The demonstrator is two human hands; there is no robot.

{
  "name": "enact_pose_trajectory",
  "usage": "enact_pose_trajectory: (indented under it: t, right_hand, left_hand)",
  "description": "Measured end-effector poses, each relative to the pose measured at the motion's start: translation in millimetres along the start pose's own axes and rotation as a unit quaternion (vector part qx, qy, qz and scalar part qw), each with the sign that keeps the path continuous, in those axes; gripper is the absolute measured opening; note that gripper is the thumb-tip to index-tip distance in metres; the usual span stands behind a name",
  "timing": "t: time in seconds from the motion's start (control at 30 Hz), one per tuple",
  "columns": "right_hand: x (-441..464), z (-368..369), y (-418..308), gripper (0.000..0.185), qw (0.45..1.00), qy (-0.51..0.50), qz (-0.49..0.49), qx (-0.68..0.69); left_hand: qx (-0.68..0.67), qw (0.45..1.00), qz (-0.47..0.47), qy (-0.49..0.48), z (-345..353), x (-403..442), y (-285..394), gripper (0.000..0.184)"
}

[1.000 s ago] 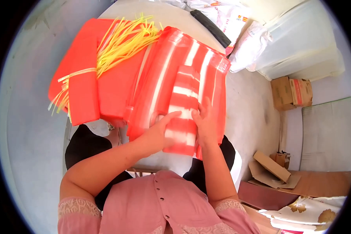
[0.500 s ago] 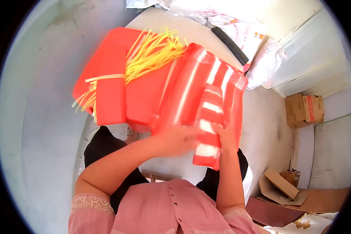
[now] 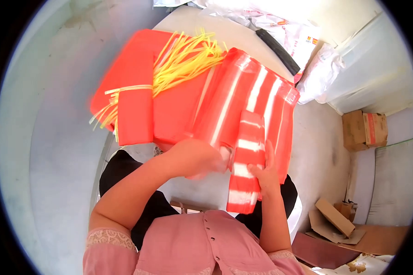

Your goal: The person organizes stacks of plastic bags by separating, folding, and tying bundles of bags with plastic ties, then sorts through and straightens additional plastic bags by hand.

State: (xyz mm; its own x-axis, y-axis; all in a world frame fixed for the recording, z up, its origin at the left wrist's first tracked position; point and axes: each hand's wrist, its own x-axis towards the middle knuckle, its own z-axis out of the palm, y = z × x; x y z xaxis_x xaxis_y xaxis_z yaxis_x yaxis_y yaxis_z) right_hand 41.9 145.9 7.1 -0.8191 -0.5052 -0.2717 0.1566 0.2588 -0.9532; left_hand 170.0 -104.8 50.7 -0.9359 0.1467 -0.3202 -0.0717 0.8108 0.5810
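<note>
Nearest to us, at the bottom of the head view, is a pink shirt with dark buttons and lace-trimmed sleeves. Dark-clothed knees show beyond it, to either side.

We take the banded bundle as our landmark: a long, narrow, folded red piece with pale crosswise bands. It lies lengthwise in front of us, its near end reaching past the lower edge of the glossy red stack. Our right hand is clamped on its right edge, thumb across the top face. Our left hand is blurred, just left of the bundle at the stack's near edge; we cannot tell whether its fingers are closed. The two hands are apart, with the bundle between them.

The glossy stack spreads beyond the bundle and to both sides of it. Further left lies a plain red pile, carrying a tied red roll and a loose tuft of yellow strips.

Far beyond the bundle, on the pale tabletop, a black bar lies slanted near white printed bags. Well to the right of the bundle are a closed cardboard box and, lower, opened cardboard.
</note>
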Motion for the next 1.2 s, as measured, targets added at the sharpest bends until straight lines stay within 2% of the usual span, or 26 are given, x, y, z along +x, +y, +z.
enact_pose_trajectory:
  t: [0.03,0.1,0.2,0.3,0.4,0.5,0.7,0.8,0.9,1.0,1.1,1.2]
  right_hand:
    - [-5,2,-1,0.108,1.0,-0.013,0.01,0.019]
    - [-13,-1,0,0.107,0.996,-0.052,0.019,0.064]
    - [-19,-13,7,0.111,0.99,-0.087,0.011,0.111]
    - [-25,-18,9,0.112,0.981,-0.097,0.004,0.166]
    - [-24,-21,10,0.113,0.981,-0.086,0.013,0.176]
    - [-22,-21,13,0.114,0.979,-0.088,-0.003,0.185]
    - [-24,-27,18,0.117,0.97,-0.072,0.003,0.232]
    - [-24,-30,20,0.117,0.967,-0.072,0.016,0.244]
    - [-24,-31,23,0.116,0.968,-0.065,0.017,0.243]
    - [-23,-31,28,0.115,0.968,-0.062,0.015,0.242]
    - [-25,-27,23,0.113,0.97,-0.057,0.015,0.238]
    - [-25,-28,20,0.111,0.972,-0.045,-0.007,0.232]
  left_hand:
    - [-0.099,0.993,0.014,0.069,2,-1,-8,0.025]
    - [-0.291,0.934,0.044,0.204,12,5,-37,0.027]
    - [-0.267,0.876,-0.028,0.401,10,27,-72,0.037]
    - [0.024,0.874,-0.07,0.48,6,43,-116,0.044]
    - [0.085,0.853,-0.073,0.509,3,69,-144,0.042]
    - [0.108,0.854,-0.096,0.499,-2,89,-155,0.041]
    - [0.098,0.87,-0.205,0.439,-19,117,-154,0.038]
    - [0.086,0.851,-0.204,0.476,-21,121,-160,0.036]
    - [0.104,0.809,-0.139,0.561,-19,123,-177,0.033]
    - [-0.165,0.799,-0.195,0.544,-37,103,-145,0.034]
    - [-0.329,0.76,-0.148,0.541,-36,103,-152,0.036]
    - [-0.376,0.772,-0.092,0.504,-32,103,-134,0.037]
